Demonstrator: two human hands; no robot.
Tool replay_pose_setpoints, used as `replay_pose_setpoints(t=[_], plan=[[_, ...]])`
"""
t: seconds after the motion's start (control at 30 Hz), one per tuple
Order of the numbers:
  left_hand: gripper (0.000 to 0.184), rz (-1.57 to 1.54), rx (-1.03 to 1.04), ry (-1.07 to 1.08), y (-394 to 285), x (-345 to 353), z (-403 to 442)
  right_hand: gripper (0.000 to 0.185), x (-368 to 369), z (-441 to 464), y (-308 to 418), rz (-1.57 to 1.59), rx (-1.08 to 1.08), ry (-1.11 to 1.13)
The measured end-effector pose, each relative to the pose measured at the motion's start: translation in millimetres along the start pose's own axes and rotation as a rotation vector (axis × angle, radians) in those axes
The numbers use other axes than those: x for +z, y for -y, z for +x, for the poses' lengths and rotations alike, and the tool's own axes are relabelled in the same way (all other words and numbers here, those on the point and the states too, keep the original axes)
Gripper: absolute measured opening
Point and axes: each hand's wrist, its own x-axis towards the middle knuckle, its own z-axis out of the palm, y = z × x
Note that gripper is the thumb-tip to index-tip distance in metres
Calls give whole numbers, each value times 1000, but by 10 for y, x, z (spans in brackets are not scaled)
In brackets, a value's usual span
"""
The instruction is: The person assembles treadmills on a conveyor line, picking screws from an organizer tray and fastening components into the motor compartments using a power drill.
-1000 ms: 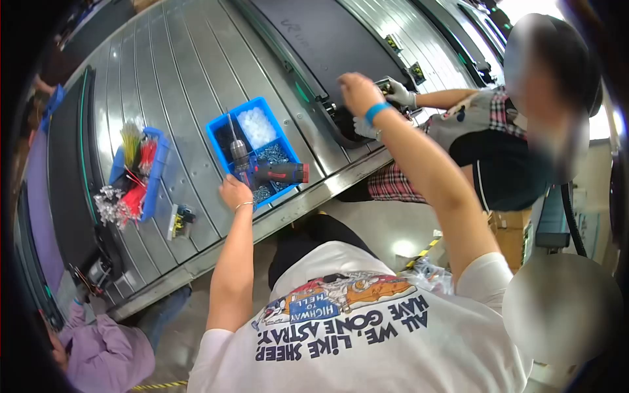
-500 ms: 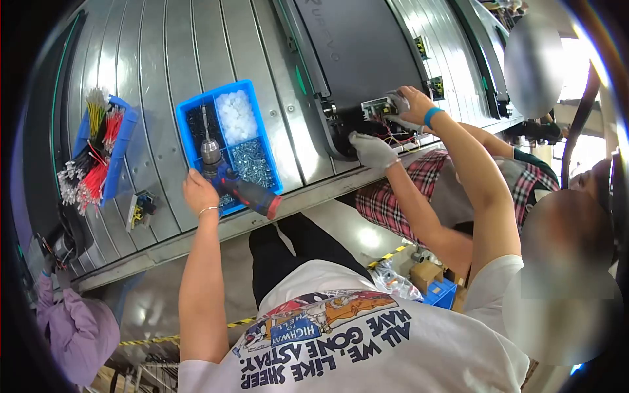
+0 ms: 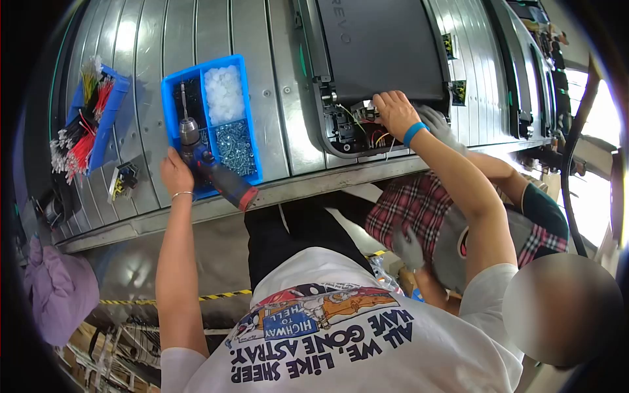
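At the near end of the black treadmill [image 3: 386, 52], the right hand [image 3: 395, 115] reaches down into an uncovered compartment, its fingers curled over a pale-edged electronic module [image 3: 367, 107]; whether they pinch it or merely rest on it, I cannot tell. Loose wires [image 3: 380, 138] lie in the compartment just beside it. A co-worker's gloved hand [image 3: 443, 128] is close by on the right, while the co-worker's other gloved hand [image 3: 409, 249] hangs lower, below the edge of the desk [image 3: 278, 98].

Well to the left, the left hand [image 3: 177, 171] is at the near-left side of a blue parts bin [image 3: 253, 124], right beside the power drill [image 3: 208, 164]. Its grasp is partly hidden, so I cannot say whether it holds the bin, the drill or neither firmly. The drill lies across the bin with its bit over the dark compartment; screws [image 3: 234, 149] and white plastic pieces [image 3: 224, 95] fill other compartments.

The step in hand looks to be placing or adjusting the module among its wiring. From this position, a next move would call for keeping the wires out from under the module, leaving room for the neighbouring glove, and a steady drill if the bin is shifted.
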Motion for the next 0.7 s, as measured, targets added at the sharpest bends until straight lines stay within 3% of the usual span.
replay_pose_setpoints(t=[0.13, 0.4, 0.7], plan=[[57, -19, 58, 11, -31, 12, 54, 36, 176, 25, -118, 131, -15, -101], [52, -33, 177, 51, -829, 448, -110, 42, 417, -62, -155, 312, 17, -208], [54, 56, 173, 68, -911, 428, -152, 45, 354, -32, -59, 316, -35, -195]])
